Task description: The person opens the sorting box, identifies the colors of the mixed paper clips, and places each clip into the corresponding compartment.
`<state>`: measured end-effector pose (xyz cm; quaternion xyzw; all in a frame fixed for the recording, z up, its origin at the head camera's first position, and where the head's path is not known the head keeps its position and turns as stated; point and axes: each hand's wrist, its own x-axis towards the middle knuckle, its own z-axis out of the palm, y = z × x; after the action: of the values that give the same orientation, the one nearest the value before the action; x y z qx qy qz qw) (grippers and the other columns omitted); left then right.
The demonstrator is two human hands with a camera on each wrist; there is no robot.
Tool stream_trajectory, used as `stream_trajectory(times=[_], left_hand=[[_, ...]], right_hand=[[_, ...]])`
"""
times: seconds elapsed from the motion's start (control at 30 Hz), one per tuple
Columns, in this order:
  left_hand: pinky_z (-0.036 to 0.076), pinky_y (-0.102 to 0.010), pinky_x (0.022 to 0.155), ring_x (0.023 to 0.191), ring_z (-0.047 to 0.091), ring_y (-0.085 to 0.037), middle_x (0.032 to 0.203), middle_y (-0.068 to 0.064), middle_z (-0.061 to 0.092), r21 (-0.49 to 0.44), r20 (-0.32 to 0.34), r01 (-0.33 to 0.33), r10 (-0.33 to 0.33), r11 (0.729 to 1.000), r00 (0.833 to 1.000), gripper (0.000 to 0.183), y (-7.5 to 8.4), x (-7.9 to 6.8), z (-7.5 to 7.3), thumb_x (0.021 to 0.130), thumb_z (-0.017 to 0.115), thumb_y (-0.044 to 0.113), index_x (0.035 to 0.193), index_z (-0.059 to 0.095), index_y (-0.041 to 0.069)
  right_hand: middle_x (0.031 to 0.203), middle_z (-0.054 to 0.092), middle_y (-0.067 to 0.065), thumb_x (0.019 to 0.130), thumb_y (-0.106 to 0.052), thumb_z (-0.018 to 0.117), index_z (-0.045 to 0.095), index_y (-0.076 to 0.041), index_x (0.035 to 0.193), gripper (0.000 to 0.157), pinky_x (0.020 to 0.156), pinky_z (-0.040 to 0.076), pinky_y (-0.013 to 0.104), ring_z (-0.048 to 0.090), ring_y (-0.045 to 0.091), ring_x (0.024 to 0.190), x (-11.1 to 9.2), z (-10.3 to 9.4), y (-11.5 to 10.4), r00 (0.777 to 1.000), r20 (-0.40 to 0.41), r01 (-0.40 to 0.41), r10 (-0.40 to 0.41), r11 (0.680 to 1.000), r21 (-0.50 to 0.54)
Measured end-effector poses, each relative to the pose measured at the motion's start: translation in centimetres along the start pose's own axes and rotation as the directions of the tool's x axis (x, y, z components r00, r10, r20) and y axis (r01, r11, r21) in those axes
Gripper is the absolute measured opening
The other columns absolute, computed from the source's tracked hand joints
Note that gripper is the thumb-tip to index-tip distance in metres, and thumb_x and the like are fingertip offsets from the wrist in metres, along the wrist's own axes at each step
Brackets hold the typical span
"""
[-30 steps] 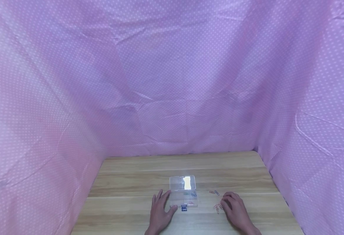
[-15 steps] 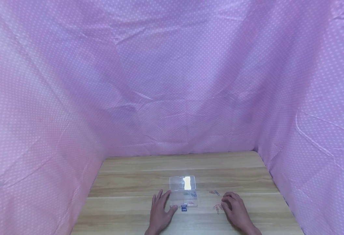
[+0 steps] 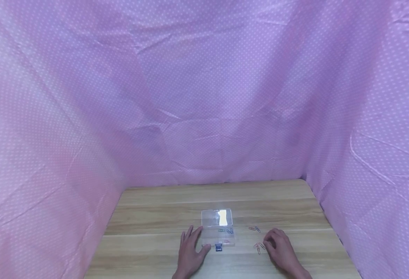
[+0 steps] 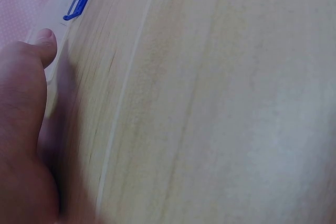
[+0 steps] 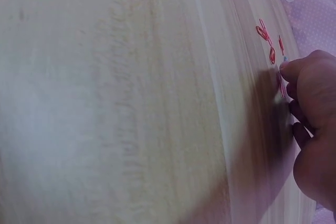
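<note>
A clear plastic box point(image 3: 211, 235) lies on the table with its lid tipped back and a blue latch point(image 3: 219, 247) at its front. Several paper clips are in it, green, blue and pink. My left hand point(image 3: 190, 254) holds the box's left end, thumb at the front edge and index finger at the back. To the right, my right hand point(image 3: 282, 248) has its fingers curled, thumb towards the index finger. In the right wrist view a pink paper clip point(image 5: 282, 85) shows at the thumb and fingertips, apparently pinched; the fingers partly cover it.
A cluster of red and pink paper clips point(image 3: 258, 250) lies just left of my right hand. Farther back are a red clip point(image 3: 252, 228) and a blue clip point(image 3: 257, 229). Pink dotted cloth point(image 3: 204, 147) surrounds the wooden table point(image 3: 148, 217).
The thumb and fingertips of my right hand have shifted very slightly right, away from the red clips. My left hand and the box stay in place.
</note>
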<state>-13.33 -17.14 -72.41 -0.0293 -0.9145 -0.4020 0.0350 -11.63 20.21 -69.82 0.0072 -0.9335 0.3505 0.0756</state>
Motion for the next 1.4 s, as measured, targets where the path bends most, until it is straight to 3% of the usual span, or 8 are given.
stream_trajectory(times=[0.1, 0.2, 0.37, 0.6, 0.8, 1.1, 1.4], left_hand=[[0.013, -0.066, 0.147, 0.170, 0.040, -0.044, 0.165, -0.006, 0.067, 0.006, 0.015, 0.007, -0.007, 1.000, 1.000, 0.074, 0.1, 0.0, -0.1, 0.095, 0.089, 0.046, 0.160, 0.063, 0.021], [0.012, -0.066, 0.148, 0.170, 0.039, -0.043, 0.165, -0.005, 0.066, 0.005, 0.022, 0.012, -0.012, 1.000, 1.000, 0.074, 0.2, 0.0, -0.1, 0.095, 0.088, 0.046, 0.160, 0.062, 0.022], [0.013, -0.066, 0.147, 0.170, 0.040, -0.044, 0.164, -0.007, 0.067, 0.003, 0.017, 0.008, -0.008, 1.000, 1.000, 0.074, 0.2, -0.1, -0.1, 0.095, 0.089, 0.046, 0.160, 0.063, 0.021], [0.014, -0.066, 0.147, 0.169, 0.040, -0.045, 0.164, -0.007, 0.067, 0.002, 0.007, 0.005, -0.005, 1.000, 1.000, 0.074, 0.2, -0.1, -0.1, 0.095, 0.089, 0.046, 0.160, 0.063, 0.022], [0.017, -0.069, 0.145, 0.166, 0.043, -0.048, 0.162, -0.009, 0.069, 0.015, -0.018, -0.025, 0.026, 1.000, 1.000, 0.073, 0.2, -0.2, 0.1, 0.094, 0.089, 0.046, 0.158, 0.064, 0.021], [0.017, -0.071, 0.144, 0.166, 0.044, -0.049, 0.161, -0.010, 0.069, 0.018, -0.027, -0.035, 0.035, 0.999, 0.999, 0.072, 0.4, -0.4, 0.0, 0.095, 0.090, 0.043, 0.158, 0.064, 0.018], [0.016, -0.070, 0.145, 0.167, 0.043, -0.048, 0.163, -0.009, 0.068, 0.022, -0.004, -0.017, 0.017, 1.000, 1.000, 0.073, 0.5, -0.3, -0.1, 0.095, 0.089, 0.044, 0.159, 0.063, 0.020]], right_hand=[[0.094, 0.069, -0.016, 0.092, -0.004, 0.088, 0.075, -0.027, 0.090, 0.026, 0.085, 0.057, 0.026, 0.059, 0.003, 0.096, 0.1, -0.3, 0.0, 0.999, 0.040, -0.034, 0.033, 0.999, 0.016], [0.094, 0.070, -0.016, 0.093, -0.005, 0.088, 0.075, -0.027, 0.092, 0.025, 0.087, 0.057, 0.025, 0.059, 0.002, 0.095, 0.1, -0.6, 0.0, 0.997, 0.059, -0.052, 0.051, 0.998, 0.026], [0.097, 0.074, -0.015, 0.092, -0.006, 0.089, 0.079, -0.026, 0.098, 0.023, 0.096, 0.064, 0.033, 0.066, 0.007, 0.101, -0.1, -1.0, 0.1, 0.999, 0.026, -0.027, 0.027, 1.000, 0.007], [0.099, 0.078, -0.012, 0.082, 0.000, 0.092, 0.081, -0.020, 0.100, 0.029, 0.097, 0.065, 0.046, 0.071, 0.015, 0.099, -0.8, -1.5, 0.7, 0.986, -0.098, 0.130, -0.135, 0.990, -0.055], [0.105, 0.076, -0.011, 0.085, -0.006, 0.091, 0.079, -0.024, 0.101, 0.027, 0.104, 0.061, 0.058, 0.070, 0.021, 0.107, -1.3, -1.9, 1.3, 0.994, -0.054, 0.094, -0.097, 0.994, -0.060], [0.099, 0.073, -0.016, 0.083, -0.009, 0.096, 0.083, -0.023, 0.098, 0.024, 0.093, 0.060, 0.047, 0.066, 0.013, 0.099, -1.6, -1.3, 1.8, 0.976, -0.144, 0.151, -0.166, 0.982, -0.110], [0.097, 0.069, -0.018, 0.087, -0.010, 0.094, 0.082, -0.026, 0.098, 0.023, 0.092, 0.058, 0.044, 0.063, 0.011, 0.097, -1.5, -1.6, 1.7, 0.985, -0.098, 0.129, -0.143, 0.983, -0.132]])
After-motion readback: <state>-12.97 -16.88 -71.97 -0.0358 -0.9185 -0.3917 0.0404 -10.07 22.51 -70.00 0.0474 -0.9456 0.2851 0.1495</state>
